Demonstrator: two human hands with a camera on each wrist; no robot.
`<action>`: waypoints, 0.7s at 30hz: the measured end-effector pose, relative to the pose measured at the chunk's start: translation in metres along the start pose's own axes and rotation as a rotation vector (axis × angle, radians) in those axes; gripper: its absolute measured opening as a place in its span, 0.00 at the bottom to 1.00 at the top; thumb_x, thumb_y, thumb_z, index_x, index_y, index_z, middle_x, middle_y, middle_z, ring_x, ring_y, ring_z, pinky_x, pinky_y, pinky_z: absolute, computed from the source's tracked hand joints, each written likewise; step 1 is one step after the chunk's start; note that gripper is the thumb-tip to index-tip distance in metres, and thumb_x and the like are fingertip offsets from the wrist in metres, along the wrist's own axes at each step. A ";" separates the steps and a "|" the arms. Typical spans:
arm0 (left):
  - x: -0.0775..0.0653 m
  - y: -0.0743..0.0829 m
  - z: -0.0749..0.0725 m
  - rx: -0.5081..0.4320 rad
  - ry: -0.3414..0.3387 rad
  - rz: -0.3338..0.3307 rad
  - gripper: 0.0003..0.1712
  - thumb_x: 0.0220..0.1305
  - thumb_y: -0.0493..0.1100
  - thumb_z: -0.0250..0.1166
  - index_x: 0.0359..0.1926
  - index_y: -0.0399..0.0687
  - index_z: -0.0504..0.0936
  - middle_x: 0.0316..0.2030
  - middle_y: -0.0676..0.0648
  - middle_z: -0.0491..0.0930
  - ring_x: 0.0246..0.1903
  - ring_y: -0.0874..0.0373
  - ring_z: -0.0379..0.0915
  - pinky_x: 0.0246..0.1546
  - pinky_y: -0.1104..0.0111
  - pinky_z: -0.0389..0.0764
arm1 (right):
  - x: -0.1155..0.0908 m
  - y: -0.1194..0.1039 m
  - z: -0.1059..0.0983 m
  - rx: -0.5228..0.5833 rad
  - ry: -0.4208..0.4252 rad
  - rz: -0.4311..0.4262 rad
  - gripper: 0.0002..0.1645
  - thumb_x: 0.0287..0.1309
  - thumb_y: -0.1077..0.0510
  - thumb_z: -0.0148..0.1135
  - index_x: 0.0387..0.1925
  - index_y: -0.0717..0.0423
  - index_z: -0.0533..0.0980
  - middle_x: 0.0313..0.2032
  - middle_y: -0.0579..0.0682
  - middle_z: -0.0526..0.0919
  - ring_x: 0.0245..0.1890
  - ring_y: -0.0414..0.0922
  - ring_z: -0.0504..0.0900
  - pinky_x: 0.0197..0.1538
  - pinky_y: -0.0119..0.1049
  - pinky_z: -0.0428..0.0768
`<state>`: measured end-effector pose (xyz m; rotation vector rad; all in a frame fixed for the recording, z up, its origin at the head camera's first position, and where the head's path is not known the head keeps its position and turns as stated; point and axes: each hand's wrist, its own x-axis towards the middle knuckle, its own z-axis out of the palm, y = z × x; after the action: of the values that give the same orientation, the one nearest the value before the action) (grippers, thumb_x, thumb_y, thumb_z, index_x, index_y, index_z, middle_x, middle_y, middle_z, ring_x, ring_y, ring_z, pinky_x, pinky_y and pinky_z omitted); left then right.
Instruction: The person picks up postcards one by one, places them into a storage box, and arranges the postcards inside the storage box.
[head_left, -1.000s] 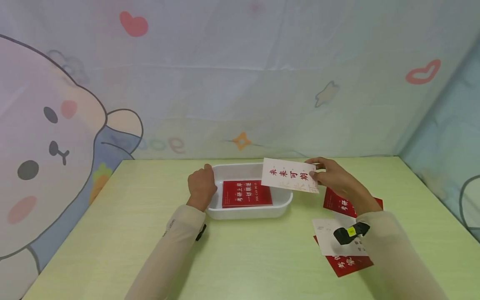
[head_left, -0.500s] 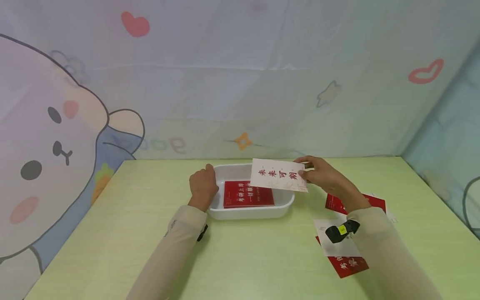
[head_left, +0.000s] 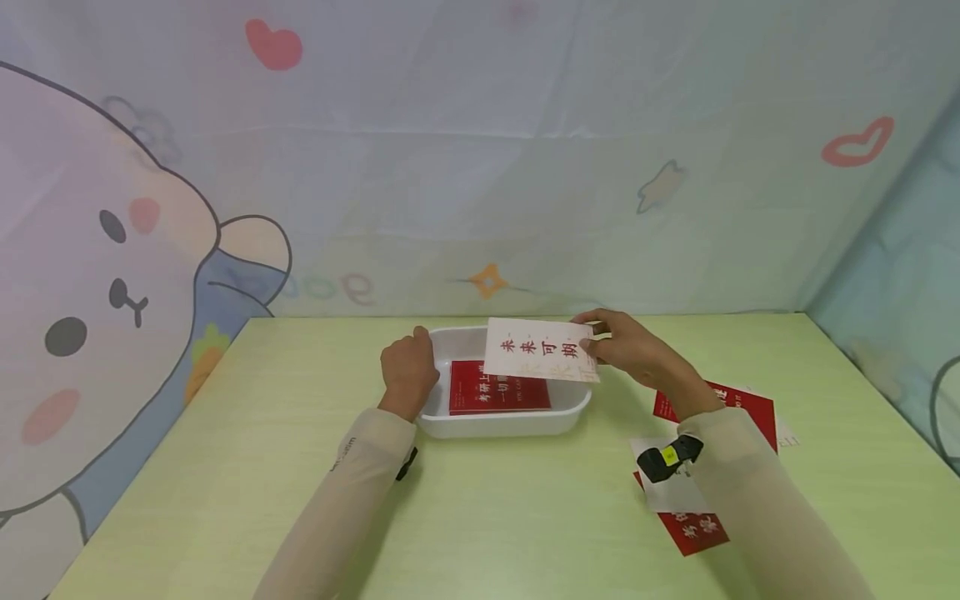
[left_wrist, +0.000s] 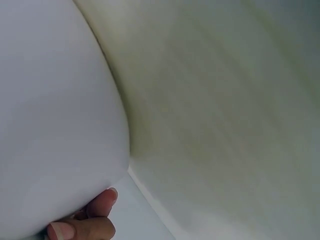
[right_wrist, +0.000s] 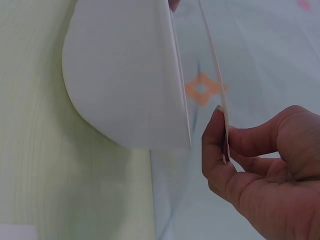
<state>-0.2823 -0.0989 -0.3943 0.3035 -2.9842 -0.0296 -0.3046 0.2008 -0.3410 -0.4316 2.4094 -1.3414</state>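
My right hand (head_left: 630,352) pinches a white card (head_left: 538,350) with red characters by its right end, thumb on one face and fingers on the other. In the right wrist view the card (right_wrist: 216,60) shows edge-on, apart from the tub's rim. Below it stands a white plastic tub (head_left: 502,427), in which a red card (head_left: 480,398) lies flat, partly covered from sight by the white one. At the tub's left end my left hand (head_left: 408,372) grips the rim; its fingertips (left_wrist: 104,200) show against the tub wall in the left wrist view.
To the right, partly hidden by my right forearm, lie a red card (head_left: 753,408), a white card (head_left: 667,492) and another red card (head_left: 693,533) under it. The table (head_left: 525,517) is pale green. A printed cloth (head_left: 450,167) hangs along its back edge.
My right hand has carried the white card leftward, further over the tub, covering more of the red card inside. The left hand keeps its grip on the rim.
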 end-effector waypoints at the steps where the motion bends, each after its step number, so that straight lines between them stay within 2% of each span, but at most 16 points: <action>1: 0.000 0.001 0.000 0.002 0.002 -0.001 0.17 0.58 0.43 0.67 0.44 0.40 0.72 0.30 0.42 0.83 0.27 0.53 0.79 0.32 0.63 0.83 | 0.001 0.000 0.001 0.002 -0.002 0.000 0.28 0.70 0.63 0.49 0.69 0.61 0.58 0.62 0.65 0.63 0.52 0.52 0.75 0.54 0.39 0.77; 8: -0.002 0.002 0.000 0.004 -0.009 0.013 0.16 0.59 0.43 0.66 0.44 0.40 0.72 0.30 0.42 0.82 0.26 0.54 0.77 0.31 0.64 0.82 | 0.006 -0.002 0.009 0.006 -0.012 0.019 0.28 0.70 0.63 0.49 0.69 0.60 0.59 0.62 0.64 0.64 0.52 0.52 0.76 0.55 0.40 0.78; 13: -0.004 -0.001 -0.002 0.001 0.001 -0.005 0.17 0.59 0.42 0.67 0.44 0.40 0.72 0.31 0.42 0.83 0.27 0.53 0.79 0.33 0.63 0.83 | 0.010 -0.007 0.018 0.016 -0.032 0.012 0.28 0.70 0.62 0.48 0.69 0.59 0.59 0.62 0.64 0.64 0.51 0.51 0.75 0.54 0.40 0.77; 21: -0.003 -0.002 0.000 -0.005 0.003 -0.007 0.18 0.58 0.42 0.67 0.45 0.39 0.72 0.31 0.42 0.83 0.26 0.54 0.78 0.32 0.64 0.83 | 0.015 -0.013 0.028 0.018 -0.041 0.009 0.27 0.70 0.62 0.48 0.68 0.60 0.60 0.60 0.63 0.65 0.49 0.50 0.76 0.48 0.35 0.77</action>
<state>-0.2786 -0.1000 -0.3945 0.3129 -2.9800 -0.0367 -0.3046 0.1667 -0.3455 -0.4387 2.3611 -1.3370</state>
